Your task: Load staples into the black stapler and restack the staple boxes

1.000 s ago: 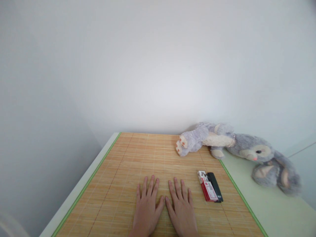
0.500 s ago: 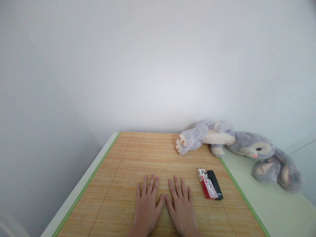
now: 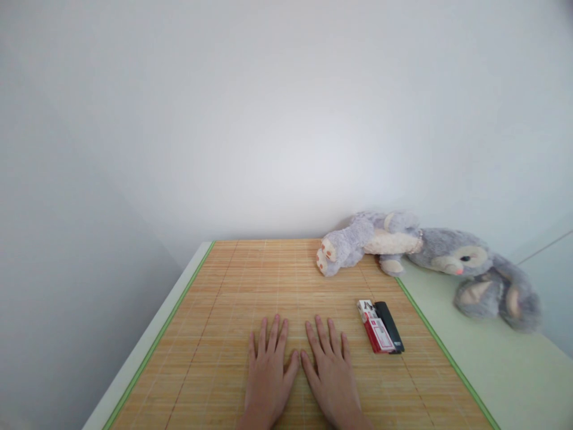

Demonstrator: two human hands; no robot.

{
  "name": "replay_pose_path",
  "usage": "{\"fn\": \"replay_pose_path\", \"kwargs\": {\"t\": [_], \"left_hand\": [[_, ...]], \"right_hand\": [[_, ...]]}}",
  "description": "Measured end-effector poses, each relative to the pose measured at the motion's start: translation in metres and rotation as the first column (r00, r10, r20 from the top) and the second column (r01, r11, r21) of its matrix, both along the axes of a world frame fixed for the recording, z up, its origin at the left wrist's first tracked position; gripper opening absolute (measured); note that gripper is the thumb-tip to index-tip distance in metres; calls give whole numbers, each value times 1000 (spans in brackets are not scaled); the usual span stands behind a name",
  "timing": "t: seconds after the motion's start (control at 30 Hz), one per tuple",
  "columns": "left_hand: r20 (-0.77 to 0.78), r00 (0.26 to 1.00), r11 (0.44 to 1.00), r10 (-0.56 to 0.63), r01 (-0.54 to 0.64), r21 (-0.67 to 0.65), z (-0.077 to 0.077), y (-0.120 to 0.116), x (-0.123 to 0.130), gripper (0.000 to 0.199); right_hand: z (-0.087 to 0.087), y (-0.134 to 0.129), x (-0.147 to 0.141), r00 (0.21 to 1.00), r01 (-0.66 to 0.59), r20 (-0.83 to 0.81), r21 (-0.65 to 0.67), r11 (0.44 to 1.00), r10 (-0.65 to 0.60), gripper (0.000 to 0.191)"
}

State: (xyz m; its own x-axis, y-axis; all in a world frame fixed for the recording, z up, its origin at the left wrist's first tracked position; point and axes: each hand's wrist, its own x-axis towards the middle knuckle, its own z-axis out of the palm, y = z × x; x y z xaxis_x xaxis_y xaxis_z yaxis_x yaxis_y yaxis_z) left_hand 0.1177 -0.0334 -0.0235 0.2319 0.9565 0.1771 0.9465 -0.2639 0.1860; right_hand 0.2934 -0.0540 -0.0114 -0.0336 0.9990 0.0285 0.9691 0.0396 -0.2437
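Observation:
My left hand (image 3: pixel 267 377) lies flat, palm down, on the bamboo mat (image 3: pixel 224 334), fingers spread and nothing held. Beside it, my right hand (image 3: pixel 331 376) rests the same way, with the two thumbs close to each other but apart. To the right of my right hand is a small red and white box (image 3: pixel 376 328) with printed labels. A black stapler-like object (image 3: pixel 389 326) lies along the box's right side, touching it or very close.
A grey plush rabbit (image 3: pixel 394 242) lies on its side across the mat's back right corner, its head and ears over the pale green tabletop (image 3: pixel 501 370). Behind the table stands a white wall (image 3: pixel 286 119).
The view has shifted and tilted slightly, so the rabbit, box and black object appear a little higher and further left. Both hands stay flat on the mat.

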Motion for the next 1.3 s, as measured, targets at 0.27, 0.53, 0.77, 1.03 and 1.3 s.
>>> {"fn": "replay_pose_path", "kwargs": {"t": [0.27, 0.53, 0.77, 1.03, 1.3], "left_hand": [[-11, 1000, 1000, -2, 3, 13, -2, 0, -1, 67], [-8, 1000, 1000, -6, 6, 14, 0, -2, 1, 71], [0, 1000, 1000, -6, 6, 13, 2, -1, 0, 71], [-8, 1000, 1000, -1, 1, 4, 2, -1, 2, 70], [-13, 1000, 1000, -6, 6, 20, 0, -1, 1, 66]], "right_hand": [[0, 0, -1, 1000, -2, -7, 6, 1000, 2, 62], [2, 0, -1, 1000, 4, -11, 6, 1000, -4, 63], [0, 0, 0, 1000, 8, -7, 17, 1000, -8, 62], [-1, 0, 1, 1000, 12, -20, 11, 1000, -11, 62], [-3, -2, 2, 1000, 16, -21, 37, 999, -15, 62]]}}
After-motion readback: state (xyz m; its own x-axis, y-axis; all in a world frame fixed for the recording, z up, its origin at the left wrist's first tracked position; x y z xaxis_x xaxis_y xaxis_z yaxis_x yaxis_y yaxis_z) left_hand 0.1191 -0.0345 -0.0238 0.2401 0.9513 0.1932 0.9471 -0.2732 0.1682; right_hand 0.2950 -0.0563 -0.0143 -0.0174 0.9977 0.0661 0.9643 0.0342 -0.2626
